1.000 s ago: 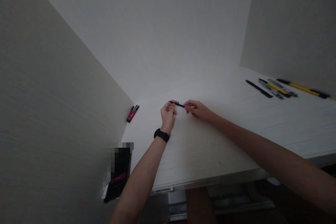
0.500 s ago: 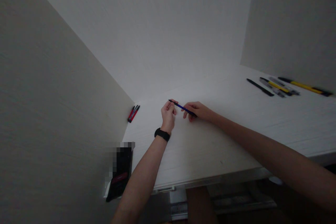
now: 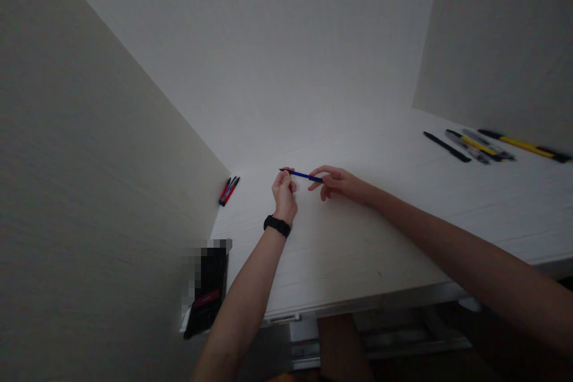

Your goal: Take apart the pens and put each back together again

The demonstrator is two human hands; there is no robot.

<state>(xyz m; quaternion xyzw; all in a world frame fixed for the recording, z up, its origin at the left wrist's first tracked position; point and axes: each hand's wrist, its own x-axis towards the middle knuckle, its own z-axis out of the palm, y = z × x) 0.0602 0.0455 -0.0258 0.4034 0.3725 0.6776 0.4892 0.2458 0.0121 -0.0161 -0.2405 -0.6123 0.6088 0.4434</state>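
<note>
Blue pen (image 3: 304, 176) held level between both hands over the white table (image 3: 358, 250): left hand (image 3: 284, 191) closed around one end, just short of the tip; right hand (image 3: 340, 184) pinching the other end, fingers hiding it. Black case (image 3: 208, 286) partly pixelated. Red pens (image 3: 229, 191) and far pens (image 3: 492, 146): no readable writing or brands.

Left hand (image 3: 283, 190) curled upright, right hand (image 3: 340, 184) palm-down, right forearm (image 3: 456, 245) stretched across
</note>
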